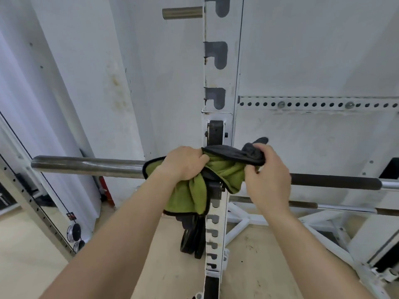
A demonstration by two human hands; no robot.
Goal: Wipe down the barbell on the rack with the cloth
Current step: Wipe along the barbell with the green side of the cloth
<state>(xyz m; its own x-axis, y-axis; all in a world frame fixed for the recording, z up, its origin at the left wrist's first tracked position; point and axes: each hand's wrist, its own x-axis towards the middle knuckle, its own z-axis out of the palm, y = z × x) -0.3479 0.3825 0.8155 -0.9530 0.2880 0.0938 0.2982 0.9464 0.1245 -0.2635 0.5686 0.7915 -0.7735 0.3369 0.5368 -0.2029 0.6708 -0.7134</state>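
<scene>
wiping: left hand [185,161] clamping cloth [218,175] round barbell [86,166] at the rack upright [218,104] | right hand [267,169] pinching the cloth's dark end (bunched) | next: probably sliding along the sleeve

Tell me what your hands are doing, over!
Left hand clamps cloth onto barbell. Right hand pinches cloth's dark end. Rack upright sits mid-bar, in the way.

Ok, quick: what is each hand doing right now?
Left hand: closed on the cloth, over the barbell.
Right hand: pinching the cloth's dark end.
</scene>
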